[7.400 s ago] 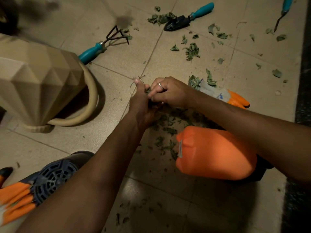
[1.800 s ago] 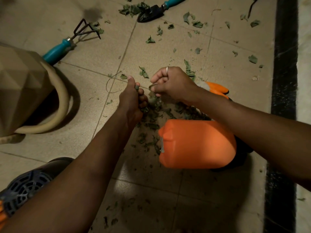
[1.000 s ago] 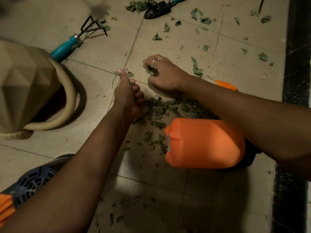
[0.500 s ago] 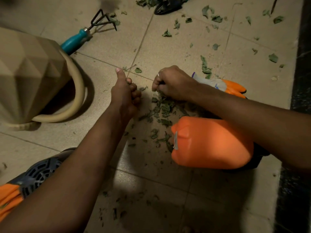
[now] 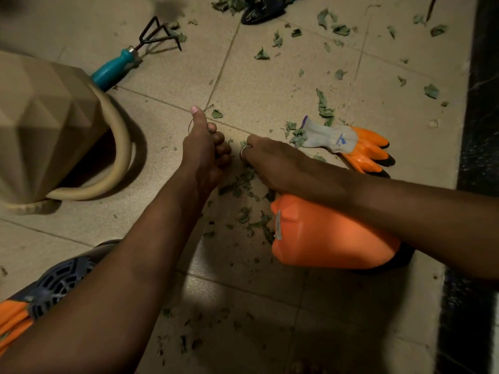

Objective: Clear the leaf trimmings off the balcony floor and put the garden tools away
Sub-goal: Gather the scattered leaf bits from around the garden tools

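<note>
Leaf trimmings (image 5: 237, 184) scattered between orange jug (image 5: 329, 238), glove (image 5: 348, 143), rake (image 5: 127, 59).

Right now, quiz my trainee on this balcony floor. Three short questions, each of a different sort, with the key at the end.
1. True or false: no leaf trimmings lie on the floor.
2. What lies just beyond the right hand? A) a work glove B) a broom C) a bucket
3. Which hand wears a ring: the right one or the left hand?

Key: 1 false; 2 A; 3 the right.
</note>
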`<state>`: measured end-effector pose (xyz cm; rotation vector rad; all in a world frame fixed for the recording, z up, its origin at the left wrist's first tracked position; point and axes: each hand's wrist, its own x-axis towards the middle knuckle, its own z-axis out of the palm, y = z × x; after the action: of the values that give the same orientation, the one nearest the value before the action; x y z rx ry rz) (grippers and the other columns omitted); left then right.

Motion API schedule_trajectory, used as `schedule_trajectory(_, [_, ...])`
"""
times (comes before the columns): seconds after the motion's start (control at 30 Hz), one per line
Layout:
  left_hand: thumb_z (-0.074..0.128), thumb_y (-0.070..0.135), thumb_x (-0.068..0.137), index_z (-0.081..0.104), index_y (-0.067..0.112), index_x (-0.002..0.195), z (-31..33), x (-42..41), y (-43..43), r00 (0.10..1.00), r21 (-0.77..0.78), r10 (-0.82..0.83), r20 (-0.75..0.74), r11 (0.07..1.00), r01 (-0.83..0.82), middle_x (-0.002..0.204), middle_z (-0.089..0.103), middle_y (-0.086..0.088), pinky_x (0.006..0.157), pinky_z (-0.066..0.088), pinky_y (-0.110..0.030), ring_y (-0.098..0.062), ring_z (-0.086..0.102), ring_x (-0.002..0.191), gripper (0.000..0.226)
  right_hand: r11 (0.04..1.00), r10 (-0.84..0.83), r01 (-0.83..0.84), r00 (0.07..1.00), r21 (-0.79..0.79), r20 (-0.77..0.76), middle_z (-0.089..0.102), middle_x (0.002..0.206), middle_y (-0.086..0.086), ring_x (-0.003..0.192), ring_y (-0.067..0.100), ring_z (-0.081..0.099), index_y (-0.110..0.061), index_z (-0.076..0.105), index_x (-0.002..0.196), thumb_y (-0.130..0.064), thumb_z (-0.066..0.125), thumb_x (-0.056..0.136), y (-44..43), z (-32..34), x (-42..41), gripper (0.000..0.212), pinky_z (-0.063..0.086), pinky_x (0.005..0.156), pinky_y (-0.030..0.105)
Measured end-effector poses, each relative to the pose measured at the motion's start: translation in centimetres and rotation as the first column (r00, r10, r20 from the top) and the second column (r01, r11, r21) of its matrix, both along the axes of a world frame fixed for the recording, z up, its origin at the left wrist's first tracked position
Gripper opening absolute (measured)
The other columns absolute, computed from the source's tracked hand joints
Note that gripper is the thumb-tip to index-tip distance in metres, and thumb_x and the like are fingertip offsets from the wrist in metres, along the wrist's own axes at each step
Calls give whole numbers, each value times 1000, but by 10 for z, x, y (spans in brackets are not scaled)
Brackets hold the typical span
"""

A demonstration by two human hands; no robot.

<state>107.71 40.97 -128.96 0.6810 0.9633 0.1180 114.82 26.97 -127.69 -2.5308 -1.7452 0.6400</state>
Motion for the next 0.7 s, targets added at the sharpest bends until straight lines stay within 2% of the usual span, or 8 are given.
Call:
schedule_trajectory(0.1, [37,64,103,38,24,70,0,1,-3,1000,15,-8,-9,1000,9,53,28,8,36,20,-20,-8,22,42,52,997,-44,48,997,63,-70,64,98,16,86,33,61,-6,68,97,-4,54,88,1,-1,11,16,44,67,39])
schedule_trajectory(0.2, [38,64,103,40,24,71,-2,2,-5,1000,18,-7,-24,1000,7,54,31,8,37,20,-20,-8,24,42,52,952,-254,285,939,109,-231,71,90,3,83,18,65,-13,75,96,-1,64,82,9,11,24,21,50,73,31])
schedule_trajectory(0.3, [41,62,103,44,24,72,-3,0,-8,999,4,-9,-48,1000,9,55,39,8,38,23,-21,-8,32,43,50,813,-466,579,707,57,-533,64,75,3,59,9,60,-14,67,104,-2,73,80,16,25,37,28,46,54,24])
schedule_trajectory(0.4, [42,58,105,50,22,80,-6,1,-13,999,-32,-16,-36,999,14,60,45,6,39,25,-21,-8,37,45,44,697,-398,715,443,49,-803,63,85,27,65,23,66,-7,59,106,5,78,80,22,34,38,34,58,59,30])
schedule_trajectory(0.47, [36,61,105,64,17,90,-5,4,-18,997,-80,-65,41,994,68,70,56,0,44,31,-22,-10,47,52,54,681,-352,728,426,84,-834,67,88,28,70,23,67,-9,61,101,4,79,80,27,34,32,30,60,65,34])
schedule_trajectory(0.53, [28,64,105,77,13,89,-3,8,-23,989,-160,-66,132,983,87,81,67,-6,56,36,-25,-15,58,67,73,688,-332,717,444,108,-832,72,79,7,69,14,68,-13,63,94,2,78,82,29,31,25,24,58,62,32])
schedule_trajectory(0.6, [25,65,104,78,10,94,1,9,-26,987,-231,-17,163,971,54,95,74,-10,73,49,-29,-21,68,86,77,704,-304,694,483,148,-821,69,65,-11,61,2,65,-15,65,89,2,77,83,28,25,21,22,54,58,24])
schedule_trajectory(0.7, [20,72,101,71,4,113,6,10,-29,982,-258,-36,185,963,84,114,75,-18,99,55,-46,-31,73,108,86,718,-279,657,573,228,-770,70,65,-16,65,-5,66,-12,69,88,1,78,82,26,19,22,18,49,64,13])
